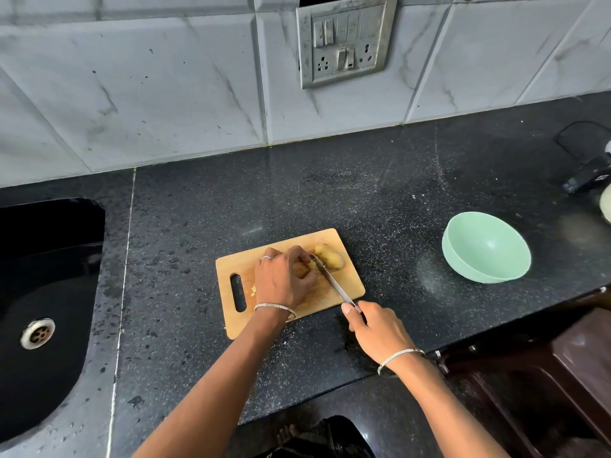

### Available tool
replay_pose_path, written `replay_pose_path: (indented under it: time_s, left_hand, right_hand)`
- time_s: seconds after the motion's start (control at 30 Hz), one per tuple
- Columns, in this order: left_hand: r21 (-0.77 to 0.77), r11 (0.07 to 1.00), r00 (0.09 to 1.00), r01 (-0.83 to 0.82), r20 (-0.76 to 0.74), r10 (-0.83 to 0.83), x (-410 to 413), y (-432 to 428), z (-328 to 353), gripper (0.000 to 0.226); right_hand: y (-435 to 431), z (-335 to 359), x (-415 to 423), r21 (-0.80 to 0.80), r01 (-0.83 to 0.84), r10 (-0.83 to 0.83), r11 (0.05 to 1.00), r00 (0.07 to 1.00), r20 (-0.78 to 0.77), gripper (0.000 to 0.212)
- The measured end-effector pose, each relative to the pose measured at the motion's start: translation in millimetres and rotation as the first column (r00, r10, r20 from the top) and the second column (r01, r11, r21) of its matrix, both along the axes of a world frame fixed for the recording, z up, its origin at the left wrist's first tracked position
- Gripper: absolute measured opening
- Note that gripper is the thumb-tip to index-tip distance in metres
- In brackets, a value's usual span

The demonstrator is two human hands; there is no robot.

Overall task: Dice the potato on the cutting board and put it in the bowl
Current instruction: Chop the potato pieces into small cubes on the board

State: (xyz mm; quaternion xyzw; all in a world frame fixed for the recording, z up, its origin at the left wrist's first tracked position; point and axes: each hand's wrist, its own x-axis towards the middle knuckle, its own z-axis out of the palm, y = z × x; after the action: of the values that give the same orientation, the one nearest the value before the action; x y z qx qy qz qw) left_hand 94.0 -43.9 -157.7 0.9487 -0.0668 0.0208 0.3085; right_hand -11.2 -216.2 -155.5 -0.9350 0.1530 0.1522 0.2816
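Observation:
A wooden cutting board (350, 285) with a handle slot lies on the black counter. On its far right part rests a yellow potato half (330, 257). My left hand (284, 279) curls over another potato piece (301, 269) and holds it down on the board. My right hand (377, 328) grips the handle of a steel knife (332, 279), whose blade runs up between the two potato parts, tip beside my left fingers. A few small potato bits (254, 290) lie near the slot. A mint green bowl (486, 247) stands empty on the counter to the right.
A black sink (43, 292) with a metal drain is sunk into the counter at the left. A tiled wall with a switch panel (344, 41) rises behind. A dark device (585, 176) lies at the far right. The counter's front edge runs close under my right wrist.

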Motion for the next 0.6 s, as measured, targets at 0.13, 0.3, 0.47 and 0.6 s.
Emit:
replay_pose_path:
  time_s: [0.13,0.3,0.47,0.6]
  left_hand:
    - [-0.005,1.0,1.0,-0.002,0.005,0.002,-0.1,1.5,0.7,0.019]
    - [-0.048,0.999,1.0,0.0,-0.014,-0.001,-2.1,6.5,-0.1,0.025]
    - [0.039,0.999,0.999,-0.032,-0.016,0.033,-5.1,11.7,3.2,0.032]
    - [0.085,0.995,0.998,-0.045,-0.049,0.05,-4.4,13.5,2.3,0.04]
  right_hand:
    - [1.6,2.9,0.6,-0.011,-0.006,0.006,1.0,1.0,0.013,0.049]
    - [4.0,3.5,1.4,-0.025,-0.015,0.015,1.0,1.0,0.022,0.049]
    - [7.9,4.2,1.8,-0.024,-0.015,0.015,1.0,0.999,0.031,0.049]
    - [14.3,7.8,2.6,-0.012,-0.016,0.017,1.0,0.999,0.03,0.048]
